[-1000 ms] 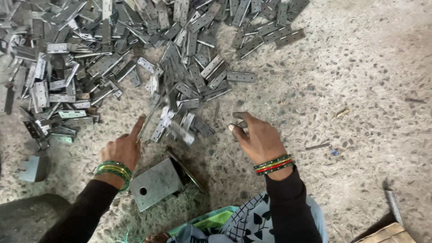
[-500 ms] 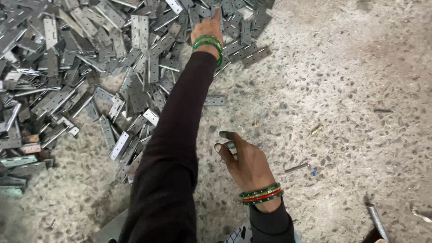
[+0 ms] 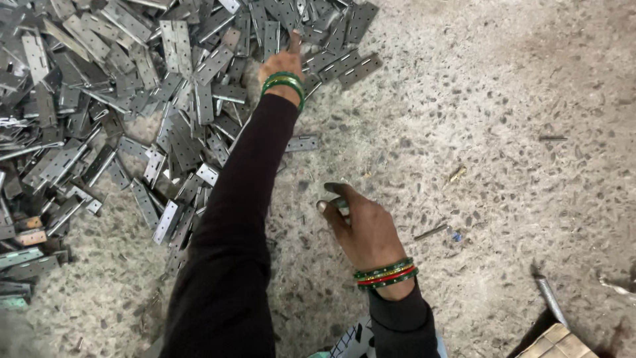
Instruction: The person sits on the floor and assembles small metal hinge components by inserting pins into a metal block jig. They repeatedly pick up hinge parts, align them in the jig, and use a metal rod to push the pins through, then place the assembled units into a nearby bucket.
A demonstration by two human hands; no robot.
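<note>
Change: a second ago both hands hovered close together at the near edge of the pile; since then the left arm has stretched far out over it, and the right hand has stayed back near the body.
Left hand (image 3: 283,61): reached out to the far part of the pile, fingers pointing away and resting among the plates; whether they are spread or closed on one I cannot tell, since the back of the hand hides them. Green bangles (image 3: 283,85) sit at the wrist above a black sleeve (image 3: 235,219).
Right hand (image 3: 363,229): held just above the bare floor, fingers curled narrow around a small grey metal piece (image 3: 339,204), of which only an end shows at the fingertips. Green and red bangles (image 3: 385,273) ring the wrist.
Pile of metal hinge plates (image 3: 119,99): flat grey perforated strips, heaped loosely across the upper left, many overlapping, a few tilted on edge.
Stray plate (image 3: 302,142): lies flat alone, just right of the left forearm, apart from the heap.
Floor (image 3: 503,132): speckled concrete, with a thin nail-like bit (image 3: 432,231) near the right hand.
Lower right corner: a threaded metal rod (image 3: 548,297) beside a wooden block (image 3: 558,341).
</note>
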